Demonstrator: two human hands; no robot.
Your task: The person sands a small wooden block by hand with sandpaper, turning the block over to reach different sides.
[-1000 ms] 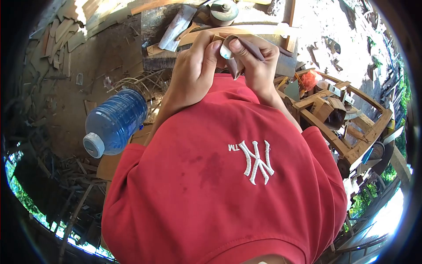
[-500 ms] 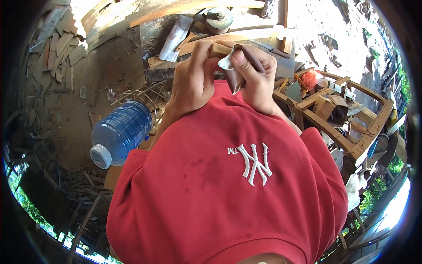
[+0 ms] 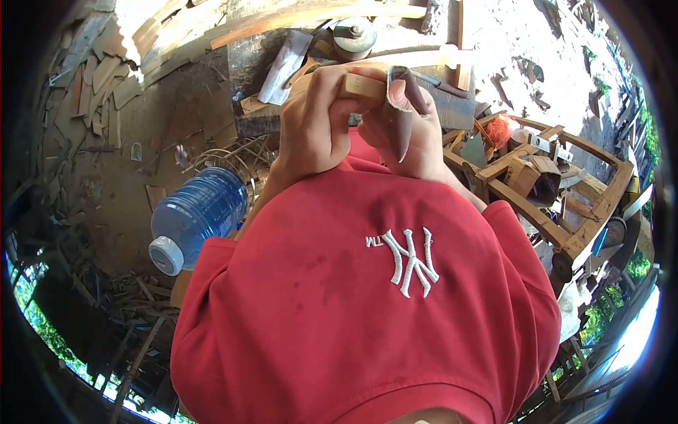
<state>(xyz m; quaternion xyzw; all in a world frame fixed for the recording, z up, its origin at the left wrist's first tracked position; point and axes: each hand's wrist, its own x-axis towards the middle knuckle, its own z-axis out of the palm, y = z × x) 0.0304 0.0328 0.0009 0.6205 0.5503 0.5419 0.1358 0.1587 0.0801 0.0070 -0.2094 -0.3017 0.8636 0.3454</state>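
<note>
At the top middle, my left hand (image 3: 316, 124) is closed round a small light wooden piece (image 3: 364, 87), whose end shows between the fingers. Close beside it on the right, my right hand (image 3: 421, 138) grips a folded brown sheet (image 3: 397, 127) with a pale edge, perhaps sandpaper, with the thumb pressed on it. The sheet touches or nearly touches the wood's right end; the exact contact is hidden. Part of the sheet hangs down below my right thumb.
Beyond my hands a worktable (image 3: 247, 71) bears a round can (image 3: 353, 37), a pale block (image 3: 284, 65), curved wood strips and a knife-like tool (image 3: 439, 83). A blue water bottle (image 3: 201, 212) lies at left. A wooden frame (image 3: 526, 201) with clutter is at right.
The brown sheet has shifted slightly right and turned, with its tip hanging further right. More of the wooden piece's side shows now. Both hands keep their grip.
</note>
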